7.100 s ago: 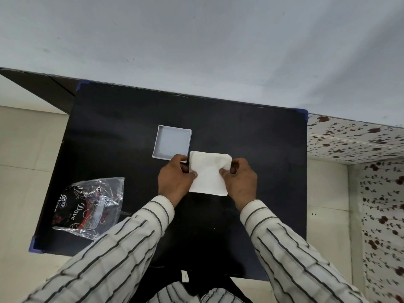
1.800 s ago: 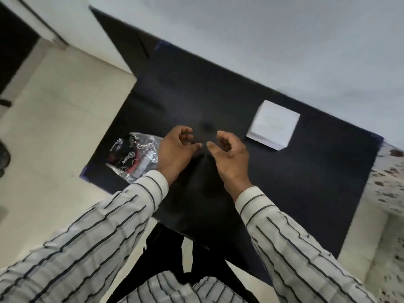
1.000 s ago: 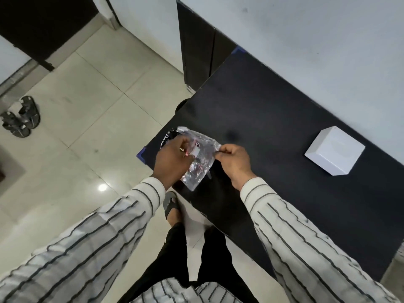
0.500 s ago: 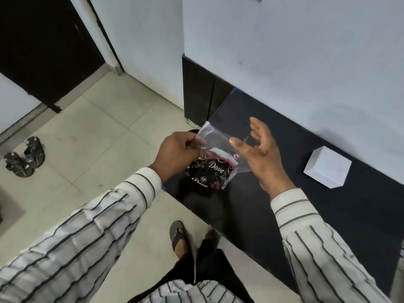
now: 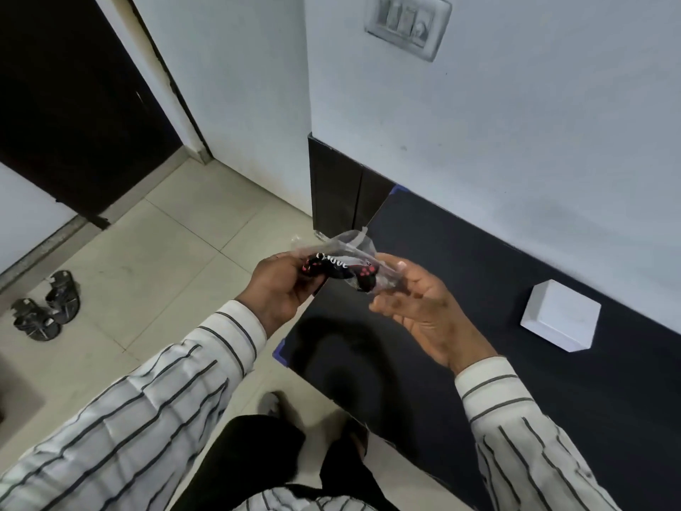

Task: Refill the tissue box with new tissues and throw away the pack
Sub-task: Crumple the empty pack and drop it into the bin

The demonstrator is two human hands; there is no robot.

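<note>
The empty plastic pack (image 5: 344, 265), clear with black and red print, is held crumpled in the air over the table's left corner. My left hand (image 5: 283, 289) is closed around its left end. My right hand (image 5: 416, 302) cups its right side with the fingers curled against the plastic. The white tissue box (image 5: 560, 319) stands closed on the black table (image 5: 460, 363) at the right, near the wall and apart from both hands.
A black cabinet (image 5: 342, 193) stands against the white wall left of the table. A pair of sandals (image 5: 46, 311) lies on the tiled floor at the left, beside a dark doorway (image 5: 73, 105). My legs and feet show below the table edge.
The pack has been squeezed from a spread-out sheet into a crumpled bundle between both hands. My right hand has closed in on it. The view has tilted up toward the wall.
</note>
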